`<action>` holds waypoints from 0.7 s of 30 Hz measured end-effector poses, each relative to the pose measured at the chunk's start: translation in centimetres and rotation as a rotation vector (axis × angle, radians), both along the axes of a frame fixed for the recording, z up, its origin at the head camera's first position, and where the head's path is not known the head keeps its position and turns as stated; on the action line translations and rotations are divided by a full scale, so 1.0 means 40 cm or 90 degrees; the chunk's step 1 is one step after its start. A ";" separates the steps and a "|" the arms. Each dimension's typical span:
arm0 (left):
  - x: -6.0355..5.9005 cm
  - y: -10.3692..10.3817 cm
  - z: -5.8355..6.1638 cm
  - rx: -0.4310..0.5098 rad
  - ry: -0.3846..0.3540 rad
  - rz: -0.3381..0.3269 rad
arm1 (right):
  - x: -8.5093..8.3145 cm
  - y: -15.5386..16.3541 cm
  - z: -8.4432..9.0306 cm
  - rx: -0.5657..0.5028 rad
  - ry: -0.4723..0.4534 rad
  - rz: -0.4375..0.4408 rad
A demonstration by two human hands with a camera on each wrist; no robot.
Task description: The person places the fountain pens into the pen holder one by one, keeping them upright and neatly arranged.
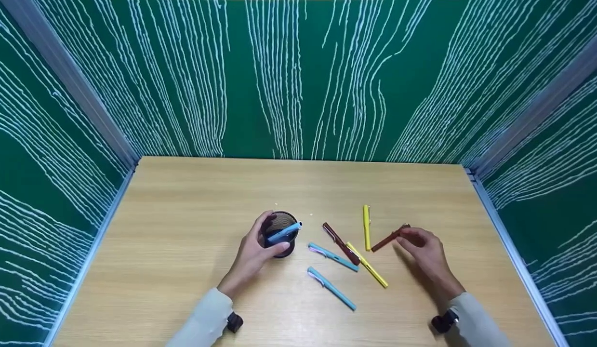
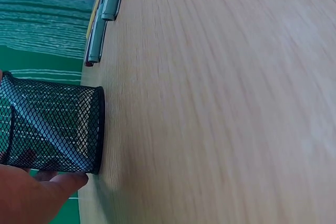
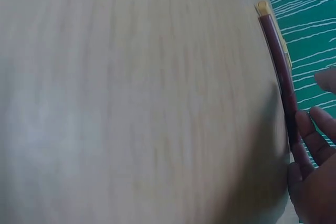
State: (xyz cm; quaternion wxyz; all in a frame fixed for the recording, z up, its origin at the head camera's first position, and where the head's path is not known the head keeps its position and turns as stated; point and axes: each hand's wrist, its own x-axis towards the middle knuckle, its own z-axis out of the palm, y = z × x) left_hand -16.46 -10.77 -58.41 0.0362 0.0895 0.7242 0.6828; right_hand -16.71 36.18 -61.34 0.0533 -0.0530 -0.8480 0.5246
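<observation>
My left hand (image 1: 265, 241) grips a black mesh pen cup (image 1: 283, 222) that stands on the wooden table (image 1: 192, 231), and a blue pen (image 1: 285, 233) leans inside it. The left wrist view shows the mesh cup (image 2: 52, 129) with my thumb (image 2: 37, 192) against its base. To the right, my right hand (image 1: 407, 235) pinches the near end of a dark red pen (image 1: 387, 239) lying on the table. In the right wrist view the fingertips (image 3: 307, 140) close on that dark red pen (image 3: 279, 66).
Between the hands lie loose pens: a second dark red pen (image 1: 340, 243), two yellow pens (image 1: 366, 227) (image 1: 368, 266) and two teal pens (image 1: 333, 257) (image 1: 331, 288). Green patterned walls (image 1: 298, 77) enclose the table on three sides.
</observation>
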 end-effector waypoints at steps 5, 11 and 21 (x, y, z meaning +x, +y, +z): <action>-0.002 0.001 0.000 -0.010 -0.001 0.001 | -0.013 0.000 -0.005 0.017 -0.007 0.006; -0.003 0.000 -0.001 -0.023 -0.003 0.008 | -0.035 -0.017 -0.007 0.018 0.000 0.004; -0.003 -0.002 -0.007 -0.021 -0.001 0.006 | -0.072 -0.063 -0.011 0.109 0.030 -0.013</action>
